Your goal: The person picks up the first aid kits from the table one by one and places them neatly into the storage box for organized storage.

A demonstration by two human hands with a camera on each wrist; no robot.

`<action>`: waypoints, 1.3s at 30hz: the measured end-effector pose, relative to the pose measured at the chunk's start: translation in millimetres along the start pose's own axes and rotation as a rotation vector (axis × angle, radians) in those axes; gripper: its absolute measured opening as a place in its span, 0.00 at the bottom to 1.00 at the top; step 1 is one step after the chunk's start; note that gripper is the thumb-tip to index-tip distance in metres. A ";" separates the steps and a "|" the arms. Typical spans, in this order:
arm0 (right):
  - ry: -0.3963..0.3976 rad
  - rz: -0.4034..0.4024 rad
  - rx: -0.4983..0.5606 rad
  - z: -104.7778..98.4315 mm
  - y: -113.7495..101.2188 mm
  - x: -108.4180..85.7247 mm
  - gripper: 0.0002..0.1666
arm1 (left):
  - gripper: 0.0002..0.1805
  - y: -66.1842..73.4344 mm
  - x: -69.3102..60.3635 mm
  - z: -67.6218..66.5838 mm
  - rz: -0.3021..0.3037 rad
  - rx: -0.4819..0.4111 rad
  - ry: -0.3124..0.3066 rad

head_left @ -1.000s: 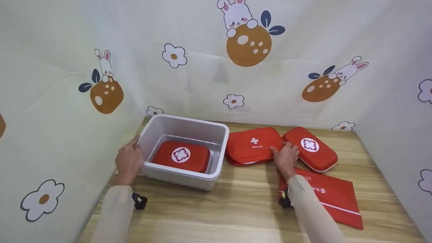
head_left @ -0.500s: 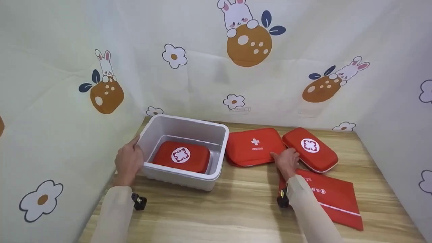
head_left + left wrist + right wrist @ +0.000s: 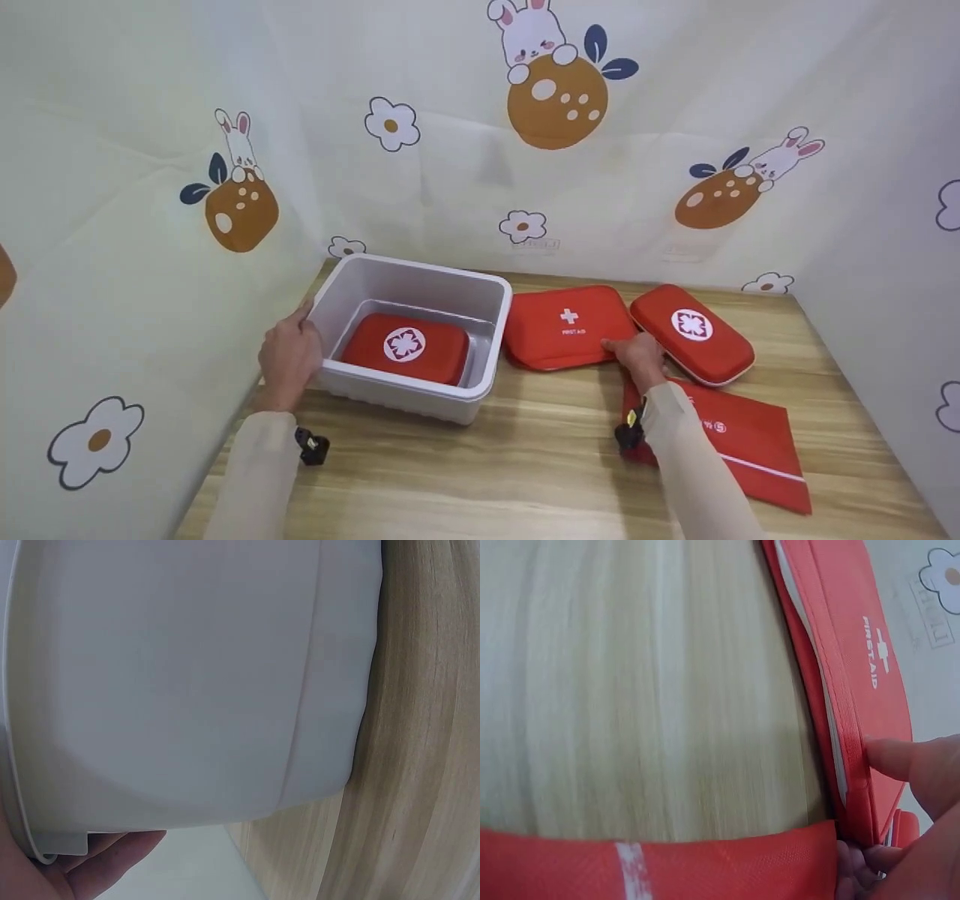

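Note:
My left hand (image 3: 291,352) grips the left rim of a pale grey plastic bin (image 3: 401,401); in the left wrist view, fingers (image 3: 112,866) curl below the rim. A red hard-shell case (image 3: 367,345) with a white round emblem lies inside the bin. To the right, my right hand (image 3: 640,356) pinches the near right corner of a red first-aid pouch (image 3: 544,337), marked with a white cross. The right wrist view has the thumb (image 3: 892,757) on top of this pouch and the other fingers low at its corner, partly hidden.
Another red hard-shell case (image 3: 724,356) lies right of the pouch, close to the right hand. A flat red bag (image 3: 757,427) with a white stripe lies under the right forearm. Patterned cloth walls (image 3: 450,172) enclose the wooden table (image 3: 540,465) at the back and sides.
The first-aid pouch's front edge has settled flatter, with its layers less spread. My right hand has shifted slightly toward me at its corner. The left hand and bin have stayed put.

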State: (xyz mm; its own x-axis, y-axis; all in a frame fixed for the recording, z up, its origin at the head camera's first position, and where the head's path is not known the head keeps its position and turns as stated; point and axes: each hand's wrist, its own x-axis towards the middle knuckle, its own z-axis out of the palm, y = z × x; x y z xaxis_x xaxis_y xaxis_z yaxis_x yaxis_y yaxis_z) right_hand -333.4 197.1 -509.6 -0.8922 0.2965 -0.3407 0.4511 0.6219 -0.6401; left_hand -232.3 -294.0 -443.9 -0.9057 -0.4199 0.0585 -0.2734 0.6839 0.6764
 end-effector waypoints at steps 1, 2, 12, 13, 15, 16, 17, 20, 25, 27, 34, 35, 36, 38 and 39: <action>0.005 0.001 0.008 -0.7 -0.1 0.4 0.40 | 0.29 0.9 0.2 0.2 0.005 -0.001 0.001; 0.010 0.002 0.025 -1.1 0.0 0.8 0.41 | 0.29 1.6 0.5 0.1 0.010 -0.003 0.010; 0.018 0.088 0.224 -2.1 -2.1 4.3 0.46 | 0.29 2.5 1.9 1.5 0.018 0.014 0.012; 0.022 0.089 0.244 -2.4 -2.9 4.2 0.47 | 0.29 2.5 1.9 1.7 0.015 0.014 0.012; 0.040 0.087 0.288 -2.6 -4.8 3.2 0.49 | 0.29 2.5 1.7 2.0 0.014 0.012 0.011; 0.050 0.084 0.310 -2.8 -6.1 2.3 0.49 | 0.28 2.6 1.8 2.2 0.015 0.013 0.013; 0.062 0.083 0.334 -3.1 -7.5 1.5 0.48 | 0.28 2.6 2.0 2.4 0.017 0.014 0.015; 0.102 0.095 0.394 -3.7 -12.7 -2.3 0.46 | 0.28 2.8 2.6 3.2 0.017 0.012 0.014; 0.131 0.108 0.503 -6.8 -23.5 -5.7 0.38 | 0.29 3.2 2.8 4.1 -0.003 0.008 -0.014; 0.117 0.114 0.554 -9.0 -27.6 -5.6 0.30 | 0.29 3.3 2.5 3.4 -0.011 0.008 -0.017; 0.065 0.132 0.652 -16.2 -35.3 -5.9 0.32 | 0.29 -0.9 2.0 0.8 0.004 0.016 0.022; 0.053 0.132 0.647 -17.6 -34.9 -5.7 0.35 | 0.29 -1.7 1.7 0.4 0.011 0.022 0.028; 0.039 0.132 0.639 -19.6 -34.2 -5.9 0.37 | 0.29 -2.4 1.6 0.2 0.015 0.024 0.037; -0.011 0.133 0.630 -24.6 -32.5 -6.2 0.40 | 0.29 -3.4 1.9 0.0 0.025 0.032 0.046; -0.048 0.134 0.623 -27.9 -31.5 -6.3 0.40 | 0.29 -3.3 2.2 -0.1 0.026 0.034 0.045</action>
State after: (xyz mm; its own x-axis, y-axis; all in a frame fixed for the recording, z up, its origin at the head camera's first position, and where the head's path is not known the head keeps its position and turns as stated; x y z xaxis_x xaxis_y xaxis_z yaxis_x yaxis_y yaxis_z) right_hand -342.6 196.0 -468.1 -0.8318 0.3008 -0.4665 0.4995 0.0393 -0.8654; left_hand -233.3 -297.3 -445.9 -0.8975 -0.4273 0.1095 -0.2612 0.7149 0.6486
